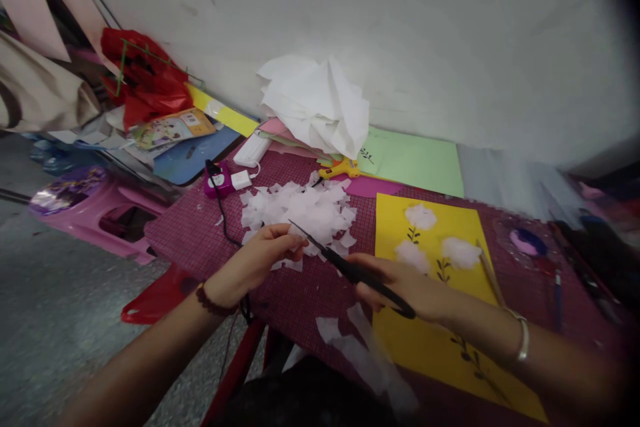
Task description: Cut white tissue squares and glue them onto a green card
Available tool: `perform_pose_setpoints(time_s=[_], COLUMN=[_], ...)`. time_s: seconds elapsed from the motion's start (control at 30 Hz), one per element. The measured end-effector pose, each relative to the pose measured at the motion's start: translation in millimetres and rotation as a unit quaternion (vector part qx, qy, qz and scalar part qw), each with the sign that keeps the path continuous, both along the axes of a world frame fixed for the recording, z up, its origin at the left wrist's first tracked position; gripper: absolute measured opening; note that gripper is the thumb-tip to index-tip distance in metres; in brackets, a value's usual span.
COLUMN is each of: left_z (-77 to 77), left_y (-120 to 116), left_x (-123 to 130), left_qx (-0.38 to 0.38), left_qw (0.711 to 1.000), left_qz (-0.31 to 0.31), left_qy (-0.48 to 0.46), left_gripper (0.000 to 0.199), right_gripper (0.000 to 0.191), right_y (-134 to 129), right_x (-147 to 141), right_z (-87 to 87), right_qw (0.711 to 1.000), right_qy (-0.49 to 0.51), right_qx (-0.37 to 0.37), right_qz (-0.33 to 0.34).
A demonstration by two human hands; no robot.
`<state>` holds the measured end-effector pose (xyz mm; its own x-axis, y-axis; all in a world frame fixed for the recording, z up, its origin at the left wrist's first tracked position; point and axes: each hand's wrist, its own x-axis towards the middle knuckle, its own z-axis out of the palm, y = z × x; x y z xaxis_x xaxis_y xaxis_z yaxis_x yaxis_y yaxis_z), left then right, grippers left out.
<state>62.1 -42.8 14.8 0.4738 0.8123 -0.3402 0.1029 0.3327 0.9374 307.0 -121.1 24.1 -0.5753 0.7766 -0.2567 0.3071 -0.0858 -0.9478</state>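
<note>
My right hand (395, 280) grips a pair of black-handled scissors (350, 267), whose blades point up and left toward the fingertips of my left hand. A bead bracelet circles the left wrist. My left hand (265, 250) is closed in a pinch on a thin piece of white tissue paper (299, 233), mostly hidden by the fingers and hard to tell from the pile behind. That pile of cut white tissue pieces (305, 207) lies just beyond both hands. Longer tissue strips (350, 347) lie near the table's front edge.
Right of the pile, a yellow sheet (415, 340) bears fluffy white flowers (461, 252) and dark painted leaves. Behind stand a yellow glue gun (341, 169), crumpled white paper (320, 103), green card (425, 160) and a purple power adapter (220, 180). A pink stool (110, 213) is at left.
</note>
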Motion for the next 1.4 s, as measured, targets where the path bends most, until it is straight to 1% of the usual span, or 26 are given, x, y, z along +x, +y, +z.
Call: perform_pose_setpoints(time_s=[0.1,0.23,0.3,0.37,0.4,0.43,0.5,0.53,0.57,0.6,0.63,0.7,0.73,0.77,0.8,0.83,0.9,0.97,1.0,1.03,1.07,1.13,1.2,1.23,1.3,1.4], left_z=[0.5,1.2,5.3,12.3,16.1,19.5,23.9,24.7,24.7,24.0,23.1,20.8,19.6,18.1,16.0,13.2,5.8,-1.9,-4.6,-5.9,-5.6,-0.6,6.5,9.2,10.2,2.1], left_y=[3.7,11.9,15.8,17.8,17.7,16.6,11.5,7.3,1.9,-4.5,-11.8,-28.2,-36.7,-45.0,-52.9,-60.0,-70.9,-76.2,-76.5,-75.2,-72.6,-65.2,-58.6,-56.6,-56.4,-61.6], left_x=[-0.7,-2.0,-4.3,-7.8,-9.7,-11.4,-13.8,-14.2,-13.7,-12.5,-10.4,-3.5,1.2,6.7,12.7,19.1,31.8,41.7,44.6,45.9,45.6,40.9,33.9,30.7,26.5,24.4], left_qx=[-0.005,0.017,0.069,0.174,0.249,0.336,0.483,0.526,0.549,0.557,0.553,0.513,0.481,0.45,0.427,0.414,0.421,0.443,0.446,0.441,0.427,0.371,0.313,0.297,0.286,0.257], left_qw=[1.0,1.0,0.996,0.975,0.947,0.903,0.789,0.744,0.72,0.719,0.737,0.792,0.812,0.821,0.819,0.81,0.781,0.752,0.743,0.743,0.752,0.792,0.838,0.853,0.864,0.866], left_qz=[0.008,0.01,-0.008,-0.036,-0.05,-0.049,-0.017,-0.001,-0.005,-0.021,-0.053,-0.159,-0.224,-0.286,-0.336,-0.377,-0.419,-0.43,-0.433,-0.435,-0.436,-0.425,-0.386,-0.362,-0.339,-0.345], left_qy=[-0.001,0.017,0.055,0.136,0.197,0.263,0.38,0.412,0.424,0.415,0.385,0.29,0.243,0.206,0.182,0.176,0.197,0.234,0.247,0.252,0.248,0.232,0.226,0.229,0.239,0.254], left_gripper=[0.017,0.019,0.02,0.025,0.029,0.031,0.034,0.033,0.03,0.026,0.024,0.022,0.022,0.023,0.024,0.026,0.022,0.007,0.006,0.011,0.016,0.02,0.019,0.018,0.016,0.014], right_gripper=[0.058,0.062,0.064,0.062,0.06,0.056,0.049,0.048,0.048,0.047,0.047,0.044,0.042,0.04,0.039,0.038,0.039,0.041,0.041,0.042,0.043,0.046,0.046,0.046,0.045,0.046], right_y=[4.9,9.4,7.9,2.8,-1.0,-5.4,-15.6,-21.1,-26.8,-32.7,-38.6,-50.1,-55.3,-59.9,-63.8,-66.8,-70.7,-72.3,-72.5,-72.6,-72.6,-72.0,-70.5,-69.4,-66.7,-62.4], right_x=[-2.8,2.6,6.8,11.4,13.9,16.6,22.9,26.3,29.8,33.2,36.4,41.7,43.7,45.4,46.8,48.2,51.3,55.1,57.2,59.3,61.3,64.0,64.8,64.4,62.3,57.5], right_z=[-1.1,1.1,3.4,5.9,7.3,8.8,11.8,13.3,14.7,16.1,17.4,20.1,21.3,22.3,22.7,22.4,19.0,12.2,8.2,4.3,0.8,-4.0,-6.4,-7.0,-8.1,-9.9], right_qw=[0.997,0.996,0.996,0.995,0.995,0.995,0.996,0.997,0.997,0.996,0.996,0.994,0.993,0.993,0.992,0.992,0.994,0.996,0.997,0.997,0.996,0.996,0.996,0.996,0.996,0.994], right_qy=[0.016,0.014,0.025,0.048,0.055,0.056,0.044,0.04,0.035,0.03,0.025,0.008,-0.003,-0.011,-0.017,-0.02,-0.016,-0.005,0.001,0.008,0.014,0.019,0.02,0.023,0.038,0.051], right_qx=[-0.069,-0.083,-0.084,-0.084,-0.082,-0.079,-0.065,-0.06,-0.058,-0.061,-0.063,-0.071,-0.071,-0.066,-0.062,-0.058,-0.055,-0.051,-0.049,-0.046,-0.045,-0.044,-0.044,-0.044,-0.049,-0.06], right_qz=[-0.027,0.009,0.024,0.011,-0.001,-0.014,-0.037,-0.042,-0.045,-0.051,-0.058,-0.077,-0.09,-0.102,-0.109,-0.111,-0.095,-0.072,-0.066,-0.067,-0.072,-0.08,-0.076,-0.072,-0.069,-0.074])
